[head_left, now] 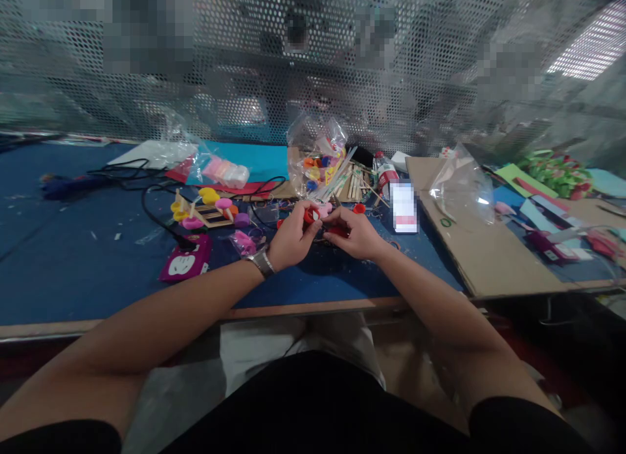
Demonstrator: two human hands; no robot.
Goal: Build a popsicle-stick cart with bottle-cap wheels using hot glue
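My left hand (293, 237) is closed around a small red piece (309, 216) with a white part showing at its edge. Close beside it, my right hand (356, 233) has its fingers pinched together, and something red (342, 231) shows under them. I cannot make out what the right fingers hold. A pink piece (323, 209) lies just beyond the fingertips, and a small red cup-shaped piece (359, 208) sits behind my right hand. To the left stands a model of wooden sticks with yellow and pink discs (209, 195).
A purple power strip (186, 258) with a black cable is at left. Bags of coloured pieces (313, 170), sticks (359, 183), a bottle (386, 170) and a phone (404, 207) are behind the hands. Cardboard (493, 252) lies right. A perforated metal screen (274, 69) rises behind.
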